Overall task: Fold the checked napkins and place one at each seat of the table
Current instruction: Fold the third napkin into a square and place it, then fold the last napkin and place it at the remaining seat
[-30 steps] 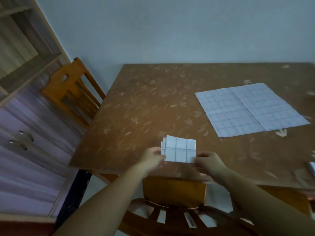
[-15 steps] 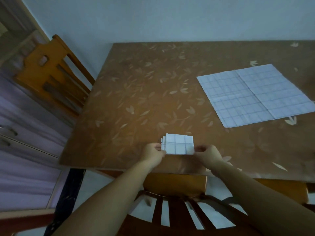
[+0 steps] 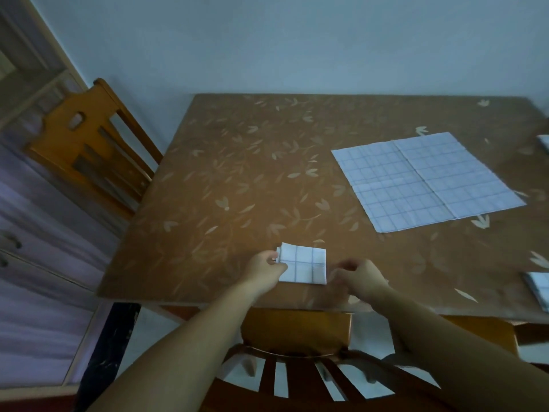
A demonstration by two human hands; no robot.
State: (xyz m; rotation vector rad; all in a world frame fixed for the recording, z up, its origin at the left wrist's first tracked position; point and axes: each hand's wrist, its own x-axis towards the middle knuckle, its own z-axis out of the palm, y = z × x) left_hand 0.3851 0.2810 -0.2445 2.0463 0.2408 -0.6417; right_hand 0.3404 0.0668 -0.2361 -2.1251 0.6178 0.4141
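Folded napkin [image 3: 306,266] lies flat on the table [image 3: 231,173], close to the near edge and left of centre. It is squared up to that edge, with layer ends showing at its left side.

Left hand [image 3: 263,272] pinches the napkin's left edge, thumb on top at the near-left corner.

Right hand [image 3: 361,278] is just right of the napkin, low over the table. It's motion-blurred: fingers look curled, nothing visible in them. Can't tell how tight the curl is, or whether it touches the napkin's right edge.

The open napkin [image 3: 424,181] is spread flat towards the far right, turned at an angle to the table edges and well apart from the folded one. Bare tabletop lies between them and across the whole far-left area.

Two more folded napkins are cut off by the right frame edge, one near [image 3: 540,288] and one far [image 3: 545,143].

A chair back [image 3: 297,333] sits tight against the near edge, directly under both forearms. A second chair [image 3: 68,138] stands at the table's left side, and a cabinet [image 3: 35,292] is just beyond it.
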